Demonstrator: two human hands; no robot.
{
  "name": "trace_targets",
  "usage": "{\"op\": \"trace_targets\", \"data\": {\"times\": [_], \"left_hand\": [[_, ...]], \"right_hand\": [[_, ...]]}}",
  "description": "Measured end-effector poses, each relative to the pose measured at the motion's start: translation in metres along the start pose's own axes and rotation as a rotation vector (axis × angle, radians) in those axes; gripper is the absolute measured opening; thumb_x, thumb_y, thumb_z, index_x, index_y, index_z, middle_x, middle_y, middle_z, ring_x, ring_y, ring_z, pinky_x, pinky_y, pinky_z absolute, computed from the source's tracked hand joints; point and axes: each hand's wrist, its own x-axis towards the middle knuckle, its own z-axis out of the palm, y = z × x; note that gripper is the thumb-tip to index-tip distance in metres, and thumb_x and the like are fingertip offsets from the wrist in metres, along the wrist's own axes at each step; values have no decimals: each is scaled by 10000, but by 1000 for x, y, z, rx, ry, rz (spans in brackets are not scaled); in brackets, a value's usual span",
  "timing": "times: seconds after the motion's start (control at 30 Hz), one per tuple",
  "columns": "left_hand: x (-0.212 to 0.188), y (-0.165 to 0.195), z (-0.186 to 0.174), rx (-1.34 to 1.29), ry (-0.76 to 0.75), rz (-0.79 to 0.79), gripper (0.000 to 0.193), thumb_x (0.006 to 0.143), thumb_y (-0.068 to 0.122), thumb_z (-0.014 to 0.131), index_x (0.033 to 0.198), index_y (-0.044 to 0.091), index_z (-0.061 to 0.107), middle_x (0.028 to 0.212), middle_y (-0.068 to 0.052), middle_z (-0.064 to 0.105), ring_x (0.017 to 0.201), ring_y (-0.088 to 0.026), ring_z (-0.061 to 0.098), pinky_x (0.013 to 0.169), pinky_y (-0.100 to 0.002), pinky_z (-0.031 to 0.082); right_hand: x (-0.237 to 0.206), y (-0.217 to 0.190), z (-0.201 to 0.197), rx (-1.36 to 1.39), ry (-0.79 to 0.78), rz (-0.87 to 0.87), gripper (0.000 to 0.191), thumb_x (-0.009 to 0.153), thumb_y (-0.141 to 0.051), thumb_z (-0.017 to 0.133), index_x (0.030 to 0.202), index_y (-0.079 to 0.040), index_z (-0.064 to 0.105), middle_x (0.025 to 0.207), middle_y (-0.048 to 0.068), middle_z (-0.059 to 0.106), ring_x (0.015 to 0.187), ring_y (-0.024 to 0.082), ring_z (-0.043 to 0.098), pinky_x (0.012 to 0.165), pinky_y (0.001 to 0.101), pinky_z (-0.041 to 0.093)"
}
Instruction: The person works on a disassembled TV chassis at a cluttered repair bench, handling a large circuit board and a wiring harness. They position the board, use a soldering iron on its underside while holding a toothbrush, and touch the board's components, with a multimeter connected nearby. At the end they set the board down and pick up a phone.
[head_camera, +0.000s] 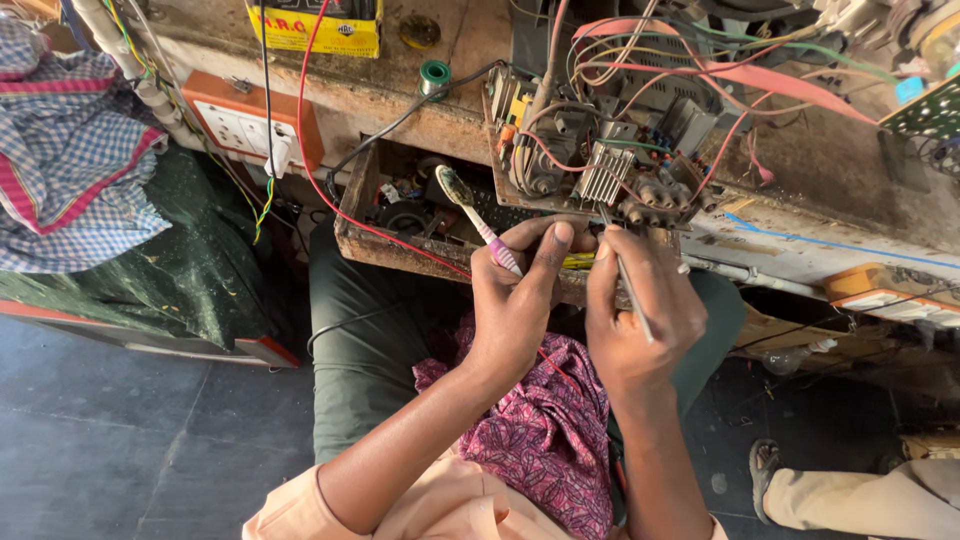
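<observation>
My left hand (520, 295) is closed around a worn toothbrush (470, 210) with a pink and white handle, its dirty bristle head pointing up and left. My right hand (640, 310) grips a thin metal tool (630, 290) like a pen, its tip aimed up at the lower edge of a circuit board (590, 150). The board carries wires, a finned heat sink and several components. It rests on the edge of a wooden workbench (420, 110). A small yellow object (578, 260) shows between my two hands.
An open wooden drawer (365, 235) of parts sits under the board. A red wire (305, 130) hangs from the bench. An orange switch socket (250, 125), a yellow box (315, 30), a green spool (434, 72), checked cloth (70, 150) and another person's foot (765, 465) are around.
</observation>
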Motion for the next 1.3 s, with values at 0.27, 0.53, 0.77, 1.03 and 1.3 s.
{"op": "trace_targets", "data": {"times": [0.27,0.53,0.77,1.03,1.3], "left_hand": [[1,0,2,-34,2,-3,267,1068,179,616,1150,-65,688,963,-79,738,842,-84,676,667,-243,580],[4,4,4,11,-6,-7,263,1050,187,624,1129,-51,703,948,-52,736,816,-63,661,621,-229,554],[5,-4,0,9,6,23,242,1063,158,634,1088,-69,711,938,-51,721,827,-68,638,648,-221,510],[5,-3,1,36,9,52,257,1059,167,631,1099,-76,706,920,-60,734,829,-77,656,726,-237,557],[4,0,1,75,34,9,263,1052,172,643,1105,-74,717,898,-58,723,757,-72,600,633,-238,501]], "right_hand": [[-12,0,25,1,154,16,130,1056,91,665,1175,39,658,1054,190,726,957,323,756,780,378,603],[-12,0,34,23,241,43,108,1072,73,639,1179,64,656,1048,192,732,952,321,756,797,382,605],[-18,-3,24,63,246,52,84,1096,57,610,1174,70,640,1063,195,735,954,301,779,802,348,636],[-21,-3,10,112,212,119,121,1076,55,646,1193,86,641,1034,189,743,916,265,780,786,329,625],[-9,0,6,218,108,174,144,1041,67,670,1185,71,671,1045,170,749,922,225,773,812,299,600]]}}
